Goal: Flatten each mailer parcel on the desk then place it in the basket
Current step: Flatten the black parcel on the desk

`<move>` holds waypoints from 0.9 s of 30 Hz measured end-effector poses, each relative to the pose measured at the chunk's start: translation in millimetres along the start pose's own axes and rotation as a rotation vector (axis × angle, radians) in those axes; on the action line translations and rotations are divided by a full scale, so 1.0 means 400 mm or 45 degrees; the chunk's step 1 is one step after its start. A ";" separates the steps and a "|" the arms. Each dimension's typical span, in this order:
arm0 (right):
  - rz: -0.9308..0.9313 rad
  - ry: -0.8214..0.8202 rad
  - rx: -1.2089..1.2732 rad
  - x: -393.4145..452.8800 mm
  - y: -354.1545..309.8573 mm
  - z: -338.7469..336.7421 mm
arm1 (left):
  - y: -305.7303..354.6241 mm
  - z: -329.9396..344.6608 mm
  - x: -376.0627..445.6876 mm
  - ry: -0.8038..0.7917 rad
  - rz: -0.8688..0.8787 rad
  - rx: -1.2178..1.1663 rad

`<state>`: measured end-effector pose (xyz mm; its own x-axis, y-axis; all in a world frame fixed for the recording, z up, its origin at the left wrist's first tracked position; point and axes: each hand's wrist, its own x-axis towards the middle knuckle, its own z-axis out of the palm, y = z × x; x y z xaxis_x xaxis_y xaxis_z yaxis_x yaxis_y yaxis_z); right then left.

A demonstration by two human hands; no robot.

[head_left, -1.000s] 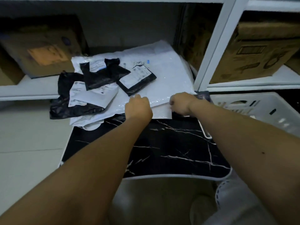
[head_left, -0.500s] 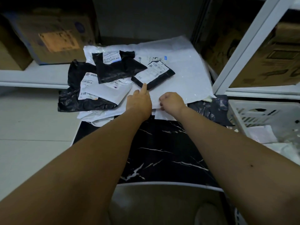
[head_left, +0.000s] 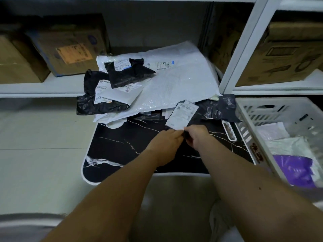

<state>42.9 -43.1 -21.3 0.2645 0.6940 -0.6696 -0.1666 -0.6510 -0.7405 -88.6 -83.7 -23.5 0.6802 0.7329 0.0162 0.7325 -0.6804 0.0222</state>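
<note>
A small black mailer with a white label lies on the black marble-patterned desk, just in front of the pile. My left hand and my right hand meet at its near edge and both pinch it. Behind it a pile of mailers covers the far half of the desk: a large white mailer, two black labelled mailers and a smaller white one. A crumpled black mailer lies at the desk's right edge. The white plastic basket stands to the right.
Inside the basket lie white mailers and a purple one. White shelving behind the desk holds cardboard boxes. A pale tiled floor lies to the left.
Both hands have drawn back from the pile toward me, bringing the small black labelled mailer off the white mailer onto the bare desk. The view has shifted right, showing more of the basket.
</note>
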 end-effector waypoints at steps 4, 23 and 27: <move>0.161 -0.063 -0.173 -0.050 0.107 -0.048 | 0.031 -0.009 -0.052 0.055 -0.225 -0.022; -1.118 -0.055 -1.982 -0.070 0.298 -0.045 | 0.060 0.160 -0.119 -0.342 -0.509 -0.018; -1.130 -0.095 -1.970 -0.049 0.330 -0.059 | 0.052 0.188 -0.127 -0.343 -0.500 -0.081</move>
<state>38.1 -150.0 -104.8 -0.2770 0.9454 -0.1719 0.9556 0.2523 -0.1524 -105.8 -135.3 -99.2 0.3411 0.9019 -0.2650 0.9382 -0.3443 0.0360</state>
